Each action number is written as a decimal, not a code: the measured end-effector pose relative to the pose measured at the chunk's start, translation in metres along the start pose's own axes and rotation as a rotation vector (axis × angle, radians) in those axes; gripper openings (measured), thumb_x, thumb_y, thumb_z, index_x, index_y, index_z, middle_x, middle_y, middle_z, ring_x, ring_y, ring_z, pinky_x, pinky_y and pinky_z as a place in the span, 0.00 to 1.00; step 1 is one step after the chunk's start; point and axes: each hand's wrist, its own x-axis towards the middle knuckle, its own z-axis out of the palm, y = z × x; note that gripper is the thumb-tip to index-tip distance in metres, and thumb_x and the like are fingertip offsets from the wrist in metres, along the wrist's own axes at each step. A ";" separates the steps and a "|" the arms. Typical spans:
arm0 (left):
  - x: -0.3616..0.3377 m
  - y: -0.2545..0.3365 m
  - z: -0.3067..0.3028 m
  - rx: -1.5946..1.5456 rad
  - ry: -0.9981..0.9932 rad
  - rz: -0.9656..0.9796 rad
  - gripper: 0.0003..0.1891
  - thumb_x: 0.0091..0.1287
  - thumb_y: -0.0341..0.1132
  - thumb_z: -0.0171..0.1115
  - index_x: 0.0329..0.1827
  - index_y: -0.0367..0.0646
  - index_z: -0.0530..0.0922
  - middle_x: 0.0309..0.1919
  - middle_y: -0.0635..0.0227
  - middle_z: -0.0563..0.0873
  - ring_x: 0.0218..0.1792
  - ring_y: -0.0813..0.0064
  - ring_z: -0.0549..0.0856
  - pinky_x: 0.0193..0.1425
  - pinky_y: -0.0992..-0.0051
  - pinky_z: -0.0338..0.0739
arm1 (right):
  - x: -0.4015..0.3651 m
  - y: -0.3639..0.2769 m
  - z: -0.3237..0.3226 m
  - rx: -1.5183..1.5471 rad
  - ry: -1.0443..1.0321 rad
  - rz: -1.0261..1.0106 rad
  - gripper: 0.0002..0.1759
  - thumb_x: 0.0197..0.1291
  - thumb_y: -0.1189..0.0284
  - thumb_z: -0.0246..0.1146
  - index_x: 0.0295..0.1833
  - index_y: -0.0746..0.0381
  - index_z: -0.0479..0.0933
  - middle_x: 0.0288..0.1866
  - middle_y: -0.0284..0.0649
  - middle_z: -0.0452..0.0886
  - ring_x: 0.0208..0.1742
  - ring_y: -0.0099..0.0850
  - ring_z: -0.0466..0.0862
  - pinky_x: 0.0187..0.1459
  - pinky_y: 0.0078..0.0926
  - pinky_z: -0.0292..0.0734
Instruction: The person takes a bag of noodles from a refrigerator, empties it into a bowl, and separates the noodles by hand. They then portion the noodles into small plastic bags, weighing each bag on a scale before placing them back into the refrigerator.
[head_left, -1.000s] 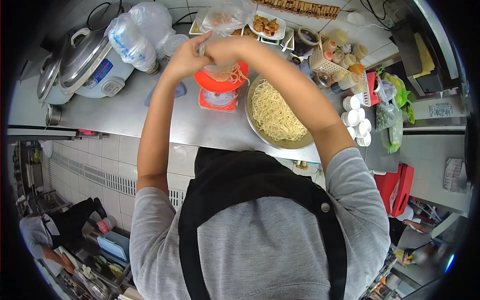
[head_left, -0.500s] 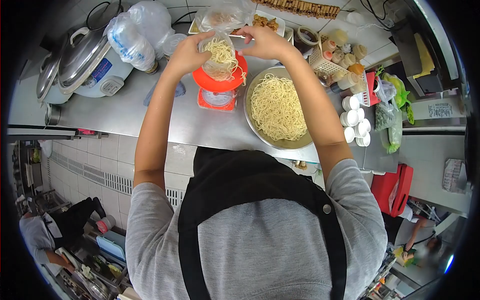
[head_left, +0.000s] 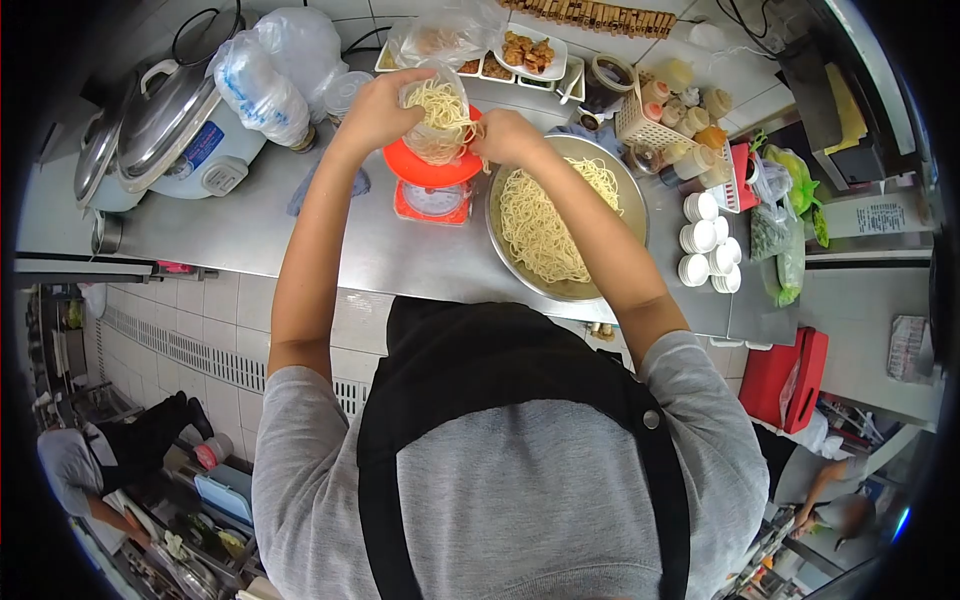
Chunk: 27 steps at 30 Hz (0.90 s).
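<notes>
A clear plastic bag of yellow noodles sits on the red plate of a small kitchen scale. My left hand is closed on the bag's left edge. At the right side of the bag, my right hand has its fingers drawn together on noodle strands that hang over the plate's edge; its fingertips are partly hidden. Under my right forearm stands a wide metal bowl with a large heap of noodles.
Behind the scale are a tray of toppings and a plate of browned pieces. Sauce bottles and stacked white lids stand right. Rice cookers and a blue cloth lie left. Co-workers are at both sides.
My right hand has come down and closed at the bag's right side, on the loose strands. My left hand stays on the bag. The browned pieces now show fully.
</notes>
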 end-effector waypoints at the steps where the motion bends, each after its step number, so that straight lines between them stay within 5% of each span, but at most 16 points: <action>1: -0.001 -0.003 0.000 0.002 0.004 -0.004 0.29 0.49 0.26 0.57 0.60 0.48 0.77 0.37 0.61 0.85 0.17 0.81 0.74 0.25 0.76 0.71 | 0.002 0.003 -0.009 0.066 -0.036 0.014 0.22 0.45 0.56 0.68 0.37 0.66 0.81 0.33 0.49 0.84 0.37 0.40 0.84 0.42 0.34 0.78; 3: -0.001 0.003 -0.003 -0.062 -0.055 -0.101 0.30 0.48 0.26 0.57 0.60 0.46 0.76 0.40 0.62 0.85 0.17 0.81 0.74 0.26 0.77 0.72 | -0.015 -0.016 -0.046 0.081 0.088 -0.026 0.15 0.46 0.64 0.66 0.33 0.65 0.80 0.28 0.47 0.84 0.32 0.34 0.85 0.36 0.29 0.79; 7: -0.001 0.007 -0.005 -0.097 -0.073 -0.149 0.32 0.47 0.27 0.58 0.62 0.44 0.74 0.36 0.61 0.85 0.17 0.80 0.74 0.25 0.77 0.72 | -0.004 -0.034 -0.084 0.716 0.129 -0.154 0.13 0.48 0.68 0.69 0.29 0.66 0.76 0.26 0.41 0.81 0.25 0.23 0.82 0.27 0.20 0.76; 10: 0.001 0.007 -0.005 -0.115 -0.064 -0.216 0.33 0.46 0.27 0.59 0.62 0.45 0.73 0.28 0.61 0.84 0.17 0.81 0.75 0.24 0.76 0.72 | 0.000 -0.058 -0.088 0.781 0.119 -0.325 0.18 0.48 0.64 0.71 0.36 0.68 0.77 0.30 0.43 0.82 0.31 0.25 0.83 0.33 0.22 0.78; 14: 0.001 0.014 -0.013 -0.118 -0.073 -0.222 0.33 0.45 0.28 0.59 0.63 0.45 0.74 0.22 0.63 0.81 0.18 0.80 0.77 0.24 0.76 0.73 | -0.003 -0.056 -0.087 0.348 0.330 -0.417 0.29 0.46 0.60 0.73 0.47 0.70 0.75 0.35 0.45 0.83 0.38 0.29 0.83 0.40 0.26 0.79; 17: -0.001 0.013 -0.012 -0.067 -0.062 -0.208 0.33 0.46 0.28 0.60 0.62 0.47 0.74 0.21 0.63 0.82 0.19 0.78 0.79 0.26 0.75 0.74 | 0.000 -0.031 -0.049 0.197 0.326 -0.260 0.38 0.41 0.57 0.75 0.53 0.70 0.71 0.40 0.48 0.82 0.44 0.35 0.83 0.46 0.29 0.77; 19: 0.002 0.008 -0.010 -0.044 -0.044 -0.196 0.32 0.46 0.29 0.60 0.61 0.47 0.75 0.22 0.62 0.82 0.19 0.76 0.80 0.27 0.74 0.74 | 0.012 -0.013 0.007 0.262 0.568 -0.291 0.37 0.39 0.61 0.75 0.53 0.67 0.70 0.42 0.50 0.82 0.42 0.40 0.83 0.44 0.31 0.77; 22: 0.005 0.006 -0.009 0.002 -0.049 -0.188 0.31 0.46 0.29 0.60 0.60 0.47 0.76 0.23 0.60 0.83 0.20 0.72 0.81 0.30 0.72 0.76 | -0.007 -0.026 0.001 0.312 0.261 -0.008 0.30 0.40 0.64 0.73 0.49 0.67 0.71 0.39 0.50 0.81 0.41 0.42 0.83 0.43 0.33 0.77; 23: 0.007 0.007 -0.009 0.028 -0.052 -0.175 0.30 0.47 0.30 0.60 0.60 0.47 0.76 0.25 0.59 0.83 0.22 0.71 0.82 0.32 0.71 0.76 | -0.004 -0.023 -0.007 0.284 0.249 -0.038 0.22 0.44 0.66 0.69 0.43 0.65 0.72 0.37 0.49 0.82 0.40 0.41 0.83 0.43 0.33 0.77; 27: 0.008 0.009 -0.011 0.018 -0.064 -0.162 0.29 0.47 0.30 0.61 0.58 0.46 0.77 0.32 0.55 0.85 0.25 0.71 0.83 0.35 0.71 0.77 | -0.009 -0.047 -0.061 0.207 0.293 -0.053 0.18 0.48 0.64 0.68 0.41 0.64 0.76 0.36 0.43 0.82 0.38 0.35 0.83 0.42 0.29 0.77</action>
